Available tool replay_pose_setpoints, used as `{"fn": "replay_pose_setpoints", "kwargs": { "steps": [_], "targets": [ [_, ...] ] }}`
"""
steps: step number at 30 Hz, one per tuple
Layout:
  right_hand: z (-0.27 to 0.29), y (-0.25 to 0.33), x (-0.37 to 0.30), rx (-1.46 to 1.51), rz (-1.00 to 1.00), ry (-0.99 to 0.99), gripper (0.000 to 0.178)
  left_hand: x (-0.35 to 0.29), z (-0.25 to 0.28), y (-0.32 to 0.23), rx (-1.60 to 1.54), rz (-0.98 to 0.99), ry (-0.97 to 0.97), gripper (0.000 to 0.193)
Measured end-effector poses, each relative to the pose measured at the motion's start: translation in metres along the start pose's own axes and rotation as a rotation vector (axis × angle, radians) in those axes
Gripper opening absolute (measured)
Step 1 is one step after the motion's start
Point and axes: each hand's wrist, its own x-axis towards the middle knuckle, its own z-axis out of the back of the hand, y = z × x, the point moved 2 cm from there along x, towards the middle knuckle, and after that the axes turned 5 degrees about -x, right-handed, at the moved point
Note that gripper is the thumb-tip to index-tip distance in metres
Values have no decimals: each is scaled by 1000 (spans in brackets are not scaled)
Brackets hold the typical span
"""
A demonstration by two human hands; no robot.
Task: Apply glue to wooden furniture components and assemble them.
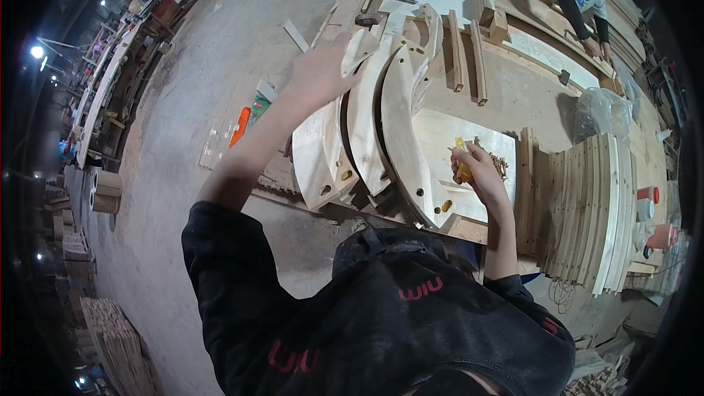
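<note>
Several pale curved wooden pieces lie side by side on the workbench in front of me, with holes near their near ends. At the far end of the leftmost curved piece (317, 154) is my left hand (321, 70); motion smears its fingers, so its grip is unclear. Beside it lie a middle curved piece (364, 114) and a right curved piece (400, 117). My right hand (480, 172) is closed around a small yellow translucent object (463, 170), right of these pieces. A heap of small brown bits (497, 161), too small to name, lies against that hand.
Stacked curved wooden slats (587, 205) stand at the right, near a clear plastic bag (601, 114). Two narrow wooden strips (478, 62) lie farther back. A co-worker (576, 0) bends over the far right bench. An orange-handled tool (240, 126) lies left of my forearm.
</note>
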Motion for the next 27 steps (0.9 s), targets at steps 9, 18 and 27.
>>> {"fn": "replay_pose_setpoints", "kwargs": {
  "steps": [9, 18, 27],
  "targets": [
    [13, -9, 0, 30, 10, -21, 19, -4, 10, 48, -306, 262, 293, 81],
    [0, -2, 3, 21, -5, 17, 18, -9, 67, 76, -563, 267, 276, 49],
    [0, -7, 5, 53, -45, -37, 18, -45, 114, 64, -755, -178, -455, 47]
  ]
}}
